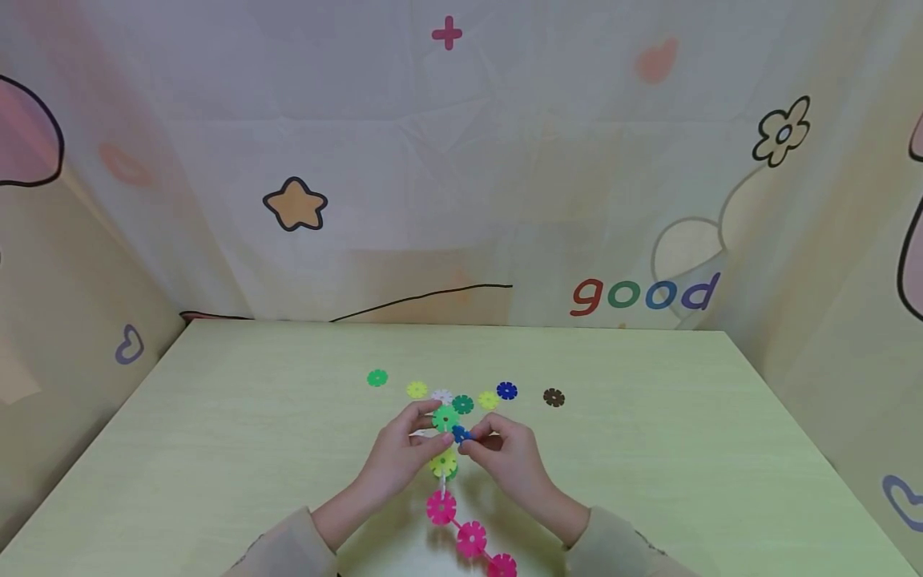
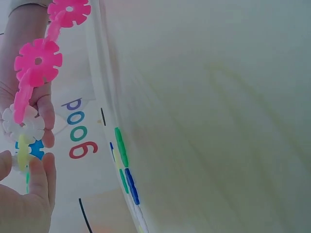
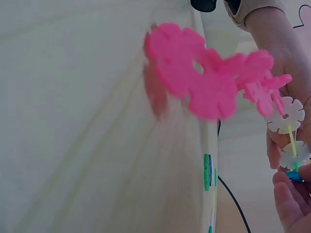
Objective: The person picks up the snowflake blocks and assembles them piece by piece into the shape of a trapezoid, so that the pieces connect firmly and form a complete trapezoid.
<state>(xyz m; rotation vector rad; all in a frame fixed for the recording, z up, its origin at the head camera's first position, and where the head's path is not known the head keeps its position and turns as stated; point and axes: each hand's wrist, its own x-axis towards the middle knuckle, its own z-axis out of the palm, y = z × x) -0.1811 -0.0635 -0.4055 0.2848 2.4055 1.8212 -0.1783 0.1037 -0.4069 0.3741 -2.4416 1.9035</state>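
Note:
A chain of interlocking plastic snowflake discs runs toward the front of the table, with pink discs [image 1: 472, 539] at its near end. My left hand [image 1: 404, 445] grips the chain's upper part, by a light green disc [image 1: 445, 418] and a yellow disc [image 1: 443, 462]. Between thumb and fingers, my right hand [image 1: 508, 445] pinches a blue disc [image 1: 461, 434] against the chain, just under the light green one. A white disc [image 2: 24, 124] shows between the pink and yellow discs in the left wrist view. Fingers partly hide the blue disc, so its slot cannot be seen.
Behind the hands lie loose discs: green [image 1: 377, 377], yellow [image 1: 417, 389], white [image 1: 441, 397], dark green [image 1: 463, 404], another yellow [image 1: 488, 400], dark blue [image 1: 507, 390] and brown [image 1: 554, 397]. A printed cloth [image 1: 461, 176] hangs behind the pale table [image 1: 216, 449].

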